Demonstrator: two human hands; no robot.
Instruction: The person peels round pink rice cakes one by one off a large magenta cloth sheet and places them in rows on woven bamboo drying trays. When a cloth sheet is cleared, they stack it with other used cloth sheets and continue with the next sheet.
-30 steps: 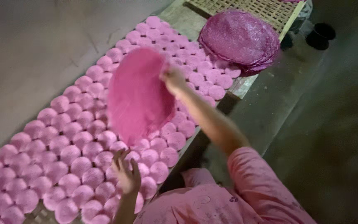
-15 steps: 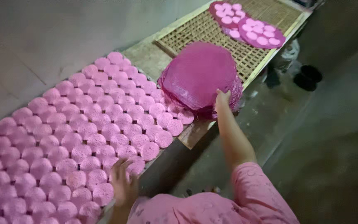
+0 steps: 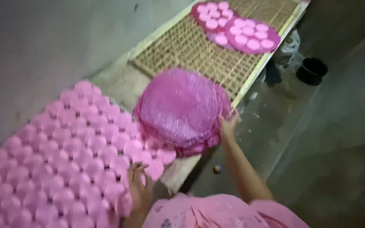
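Head view: left hand (image 3: 139, 185) is resting, fingers spread, on the pink discs (image 3: 55, 156). Right hand (image 3: 228, 126) is gripping the edge of the round mesh stack (image 3: 182, 109). Beyond, the woven tray (image 3: 199, 55) is holding mesh rounds carrying discs (image 3: 250, 36).

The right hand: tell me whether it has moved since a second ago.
Yes. The right hand went from mid-air above the small pink discs toward the woven rack, and now rests on the edge of the round mesh stack.

Magenta mesh discs (image 3: 182, 109); pale pink rounds (image 3: 64, 156) in overlapping rows; tan woven tray (image 3: 199, 50); black pot (image 3: 312, 70); pink flowered sleeve (image 3: 216, 213).
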